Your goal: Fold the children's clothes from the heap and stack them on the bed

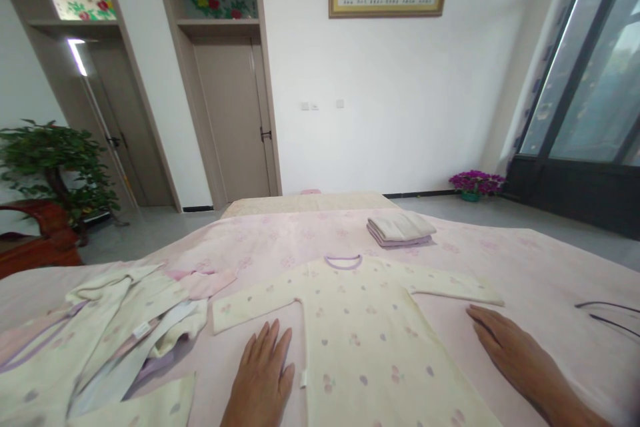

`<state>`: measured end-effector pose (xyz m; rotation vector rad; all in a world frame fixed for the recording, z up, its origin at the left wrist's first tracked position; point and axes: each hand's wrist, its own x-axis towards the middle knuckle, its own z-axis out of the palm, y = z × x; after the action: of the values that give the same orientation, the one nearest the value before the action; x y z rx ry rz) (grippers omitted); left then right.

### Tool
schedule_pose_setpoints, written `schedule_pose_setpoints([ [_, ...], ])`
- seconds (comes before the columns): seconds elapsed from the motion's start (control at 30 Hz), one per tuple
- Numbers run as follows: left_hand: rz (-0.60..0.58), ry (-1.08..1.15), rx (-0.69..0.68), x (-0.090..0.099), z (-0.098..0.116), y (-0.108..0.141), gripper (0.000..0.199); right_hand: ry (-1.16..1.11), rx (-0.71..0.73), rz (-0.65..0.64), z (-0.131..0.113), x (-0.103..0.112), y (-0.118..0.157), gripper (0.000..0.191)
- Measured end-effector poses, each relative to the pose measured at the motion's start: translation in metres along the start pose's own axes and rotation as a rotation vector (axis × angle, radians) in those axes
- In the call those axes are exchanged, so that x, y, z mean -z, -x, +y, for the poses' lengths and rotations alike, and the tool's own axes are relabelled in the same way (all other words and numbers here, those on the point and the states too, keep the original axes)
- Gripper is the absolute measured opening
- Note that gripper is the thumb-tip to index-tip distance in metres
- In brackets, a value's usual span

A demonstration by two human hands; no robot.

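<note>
A cream long-sleeved child's top (360, 320) with a small heart and cherry print and a lilac neckband lies spread flat on the pink bedspread (280, 240). Both sleeves point outward, and the lower hem runs out of the picture. My left hand (263, 373) rests flat beside the top's left edge, below that sleeve, fingers apart and holding nothing. On the other side, my right hand (510, 353) lies with fingers stretched out, just below the right cuff. A visible gap separates it from the top's body. Nothing shows in it.
A loose heap of printed clothes (125, 327) lies at the left. Toward the far edge sits a folded stack of clothes (400, 229). Two thin dark curved pieces (607, 319) lie at the right edge. Beyond are a potted plant (55, 167) and purple flowers (477, 182).
</note>
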<state>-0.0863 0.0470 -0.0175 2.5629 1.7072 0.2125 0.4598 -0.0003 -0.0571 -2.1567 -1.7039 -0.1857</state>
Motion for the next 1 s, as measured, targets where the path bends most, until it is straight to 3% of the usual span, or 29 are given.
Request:
schedule_pose_setpoints([
  [1.0, 0.236, -0.040, -0.084, -0.030, -0.015, 0.000, 0.048, 0.038, 0.040, 0.033, -0.011, 0.006, 0.005, 0.053],
])
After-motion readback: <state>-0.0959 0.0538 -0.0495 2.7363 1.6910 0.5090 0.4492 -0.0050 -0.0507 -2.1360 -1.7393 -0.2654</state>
